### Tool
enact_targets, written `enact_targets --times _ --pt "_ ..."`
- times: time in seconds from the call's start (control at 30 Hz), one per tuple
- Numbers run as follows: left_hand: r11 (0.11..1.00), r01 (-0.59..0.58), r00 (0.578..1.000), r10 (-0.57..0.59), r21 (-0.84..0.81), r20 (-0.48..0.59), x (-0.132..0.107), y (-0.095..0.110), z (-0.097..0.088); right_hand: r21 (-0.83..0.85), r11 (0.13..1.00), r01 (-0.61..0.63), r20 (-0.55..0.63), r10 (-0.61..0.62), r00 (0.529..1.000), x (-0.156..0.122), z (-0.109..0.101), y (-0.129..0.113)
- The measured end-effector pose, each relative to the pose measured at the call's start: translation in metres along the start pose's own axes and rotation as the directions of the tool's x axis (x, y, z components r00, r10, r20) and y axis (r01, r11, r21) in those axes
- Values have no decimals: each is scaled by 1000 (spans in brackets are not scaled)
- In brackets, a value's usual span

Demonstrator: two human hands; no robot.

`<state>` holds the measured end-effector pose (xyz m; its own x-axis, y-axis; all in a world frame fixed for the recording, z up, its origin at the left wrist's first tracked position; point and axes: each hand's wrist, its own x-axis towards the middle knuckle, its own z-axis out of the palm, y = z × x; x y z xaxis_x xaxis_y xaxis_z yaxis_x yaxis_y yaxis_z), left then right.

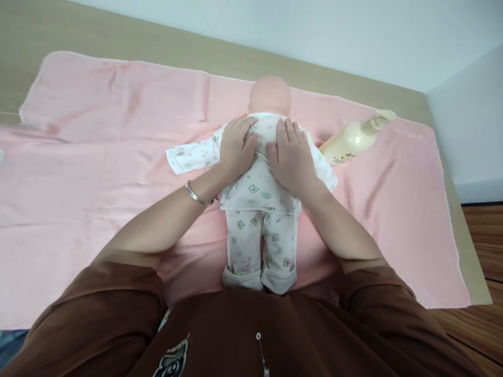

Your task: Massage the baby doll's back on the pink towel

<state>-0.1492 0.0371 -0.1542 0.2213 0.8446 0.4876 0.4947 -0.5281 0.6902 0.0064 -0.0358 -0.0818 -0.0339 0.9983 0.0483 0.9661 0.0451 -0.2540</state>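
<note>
A baby doll [259,193] in a white printed top and trousers lies stretched out, its bald head [270,95] away from me and no face showing. My left hand [238,146] rests on the left side of its upper body, fingers laid flat over the cloth. On the right side, my right hand [291,154] lies the same way, its fingers pointing toward the head. The doll's left-hand sleeve [192,156] sticks out sideways. Beside the other sleeve, a cream pump bottle [351,139] leans or lies tilted, its lower part hidden.
A pink cloth [110,209], creased in places, lies under the doll and bottle. It covers much of a beige table [157,39] that meets a pale wall [314,31] at the back. Wooden flooring [485,235] shows past the table's right edge.
</note>
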Motion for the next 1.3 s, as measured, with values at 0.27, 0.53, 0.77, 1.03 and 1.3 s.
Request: enact_targets --times 0.27,0.53,0.77,1.03,1.3 --pt "1000 11 1000 -11 -13 17 0 -1 -1 7 971 238 15 -238 971 -14 6 -15" --pt "999 22 999 -21 -24 44 1 -1 1 110 994 9 -23 -6 1000 22 6 27" --pt "999 16 999 -14 -28 50 4 -7 3 -9 992 125 -30 -126 992 -24 1 -19" --pt "1000 8 998 -8 -10 63 4 -11 5 104 995 -7 47 2 999 20 -1 20" --pt "999 -28 997 25 41 72 4 -14 5 18 993 120 -62 -119 991 -14 -1 -6"
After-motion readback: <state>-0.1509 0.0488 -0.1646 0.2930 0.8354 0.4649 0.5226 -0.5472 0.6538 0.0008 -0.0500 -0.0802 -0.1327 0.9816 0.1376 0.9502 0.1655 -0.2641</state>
